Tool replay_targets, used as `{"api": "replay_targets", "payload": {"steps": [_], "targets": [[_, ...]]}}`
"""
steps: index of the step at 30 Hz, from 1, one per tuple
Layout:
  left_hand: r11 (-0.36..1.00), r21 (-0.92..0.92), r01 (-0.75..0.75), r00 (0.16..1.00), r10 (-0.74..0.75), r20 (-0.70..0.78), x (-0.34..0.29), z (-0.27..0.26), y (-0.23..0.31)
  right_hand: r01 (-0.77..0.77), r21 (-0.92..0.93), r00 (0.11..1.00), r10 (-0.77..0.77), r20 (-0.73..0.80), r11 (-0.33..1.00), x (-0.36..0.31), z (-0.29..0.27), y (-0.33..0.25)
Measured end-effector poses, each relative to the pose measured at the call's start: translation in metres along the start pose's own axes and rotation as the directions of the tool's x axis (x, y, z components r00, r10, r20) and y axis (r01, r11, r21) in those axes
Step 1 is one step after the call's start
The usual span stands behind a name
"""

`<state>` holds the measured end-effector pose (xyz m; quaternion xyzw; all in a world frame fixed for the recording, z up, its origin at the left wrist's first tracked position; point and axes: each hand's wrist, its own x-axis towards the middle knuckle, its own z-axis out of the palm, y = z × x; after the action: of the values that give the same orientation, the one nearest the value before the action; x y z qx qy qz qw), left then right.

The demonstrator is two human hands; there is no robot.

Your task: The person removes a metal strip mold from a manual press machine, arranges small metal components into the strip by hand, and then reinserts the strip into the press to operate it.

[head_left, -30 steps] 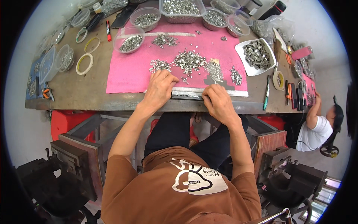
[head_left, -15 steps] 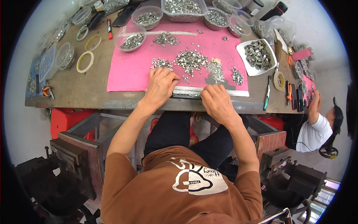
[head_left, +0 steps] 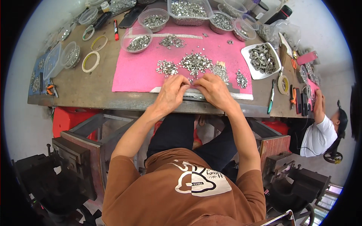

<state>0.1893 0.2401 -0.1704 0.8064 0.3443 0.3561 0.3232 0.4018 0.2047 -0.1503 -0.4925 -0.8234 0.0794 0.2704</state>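
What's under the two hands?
Pink mat, its pale near-edge strip showing either side, and a silvery bar visible between left hand and right hand. Covered: whatever lies directly beneath them, and any piece they may grip.

Fisheye view from the head, down over workbench [head_left: 81, 86]

Long brown table [head_left: 71, 88] as reference. Off its left end, a pale, plain wall [head_left: 20, 124]; another whitish wall [head_left: 320, 41] beyond its right end. Grey metal frame [head_left: 92, 130] under the table, pale floor [head_left: 120, 130] showing through. Red stool [head_left: 64, 119] below the table's left part, second red seat [head_left: 278, 126] below its right. Wood-panelled stand [head_left: 276, 146] on the table's near side, rightward. Bright barred window [head_left: 330, 199] farther out, near side, right of the table. Light even over the tabletop.
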Motion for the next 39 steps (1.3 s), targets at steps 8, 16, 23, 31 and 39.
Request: {"api": "replay_targets", "payload": {"steps": [8, 16, 23, 31, 39], "targets": [[0.992, -0.096, -0.08, 0.996, 0.076, -0.041, -0.013, 0.025, 0.013, -0.079, 0.076, 0.996, 0.081, -0.028, 0.994, 0.002, 0.005, 0.01], [0.984, -0.02, -0.179, 0.983, 0.178, -0.035, -0.015, 0.031, 0.007, -0.158, 0.002, 0.987, 0.158, -0.038, 0.987, -0.022, -0.009, 0.019], [0.955, 0.12, -0.272, 0.961, 0.275, -0.011, -0.016, 0.029, 0.016, -0.178, 0.018, 0.983, 0.179, -0.038, 0.984, -0.02, -0.006, 0.019], [0.911, 0.198, -0.363, 0.916, 0.387, -0.101, -0.024, 0.03, 0.007, -0.193, 0.172, 0.969, 0.215, -0.119, 0.966, -0.028, -0.011, 0.008], [0.952, 0.251, -0.176, 0.973, 0.206, -0.101, 0.014, 0.013, -0.01, -0.212, 0.267, 0.965, 0.245, -0.097, 0.94, -0.052, -0.015, -0.015]]}}
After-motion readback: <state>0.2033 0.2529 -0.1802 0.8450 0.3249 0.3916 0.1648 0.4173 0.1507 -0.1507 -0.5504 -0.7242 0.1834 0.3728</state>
